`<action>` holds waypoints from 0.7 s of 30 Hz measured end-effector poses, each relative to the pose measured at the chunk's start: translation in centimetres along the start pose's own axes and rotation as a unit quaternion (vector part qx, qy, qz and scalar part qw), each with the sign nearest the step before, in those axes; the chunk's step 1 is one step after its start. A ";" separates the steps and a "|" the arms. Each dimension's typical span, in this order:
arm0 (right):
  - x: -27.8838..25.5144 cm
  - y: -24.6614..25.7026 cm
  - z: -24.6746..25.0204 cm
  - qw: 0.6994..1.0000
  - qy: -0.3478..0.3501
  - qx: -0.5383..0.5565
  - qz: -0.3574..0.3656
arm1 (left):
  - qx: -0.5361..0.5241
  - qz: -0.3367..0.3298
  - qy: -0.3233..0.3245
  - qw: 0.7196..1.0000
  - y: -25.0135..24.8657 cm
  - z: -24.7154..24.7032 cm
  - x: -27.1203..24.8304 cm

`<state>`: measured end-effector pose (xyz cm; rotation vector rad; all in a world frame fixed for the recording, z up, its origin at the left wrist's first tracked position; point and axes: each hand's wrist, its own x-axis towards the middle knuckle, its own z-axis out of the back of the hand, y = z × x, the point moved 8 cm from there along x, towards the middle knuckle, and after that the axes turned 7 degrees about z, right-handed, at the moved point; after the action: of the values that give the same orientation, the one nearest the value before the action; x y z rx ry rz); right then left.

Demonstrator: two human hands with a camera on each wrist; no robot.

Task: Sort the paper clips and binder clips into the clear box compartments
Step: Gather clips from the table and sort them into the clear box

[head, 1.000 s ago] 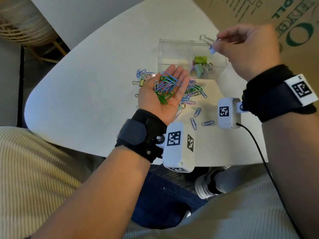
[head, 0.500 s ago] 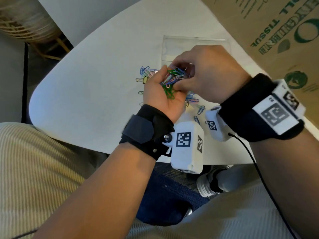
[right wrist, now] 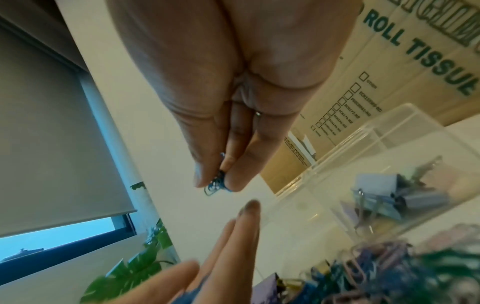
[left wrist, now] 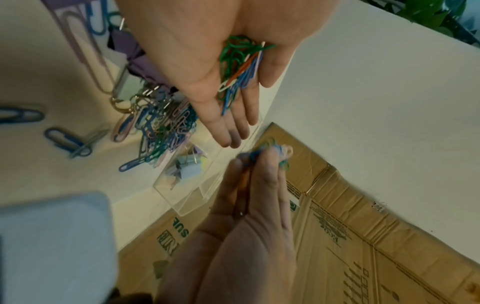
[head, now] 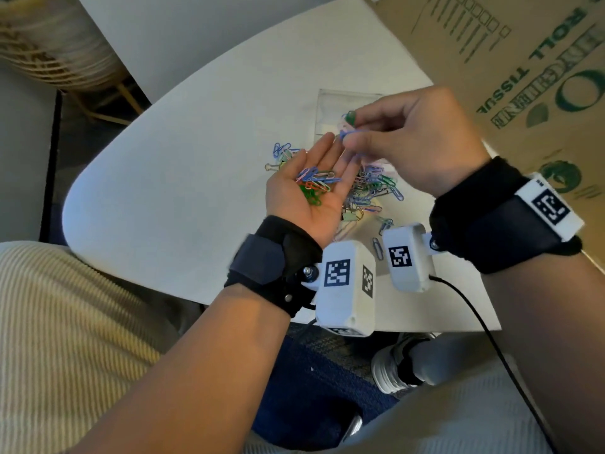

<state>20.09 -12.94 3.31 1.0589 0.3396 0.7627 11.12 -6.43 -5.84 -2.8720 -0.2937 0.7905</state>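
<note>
Left hand [head: 309, 191] palm up at frame centre, fingers straight, cradling a heap of paper clips [head: 315, 183]. Right hand [head: 415, 142] just right of it, fingertips pinching a small bunch of clips [head: 347, 126] (blue and green) over the clear box [head: 330, 103]. More loose clips [head: 373, 188] on the white table [head: 196, 158] below both hands.

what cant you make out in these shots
- Count of paper clips pinched by the right hand: blurred in the left wrist view.
- Clear plastic box: right part behind that hand in the head view.
- Pastel binder clips: count unclear, overlapping.
</note>
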 end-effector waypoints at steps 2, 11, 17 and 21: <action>0.8 0.0 0.9 0.999 -0.040 0.021 -0.010 | -0.018 0.000 -0.003 1.000 -0.5 0.5 0.1; 5.0 -0.2 0.3 0.979 0.008 -0.205 0.008 | -0.020 0.005 0.018 1.000 -0.2 0.2 0.3; 2.1 3.5 -2.5 0.949 0.109 -0.281 0.096 | -0.007 -0.025 0.028 0.999 -1.2 -0.7 0.1; -0.5 3.8 -5.5 0.903 0.237 -0.336 0.123 | -0.011 -0.017 0.018 1.000 -1.2 -1.1 -0.6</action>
<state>14.99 -8.63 4.06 0.2499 0.3184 1.2568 11.03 -5.48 -4.42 -2.8895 -0.3483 0.7333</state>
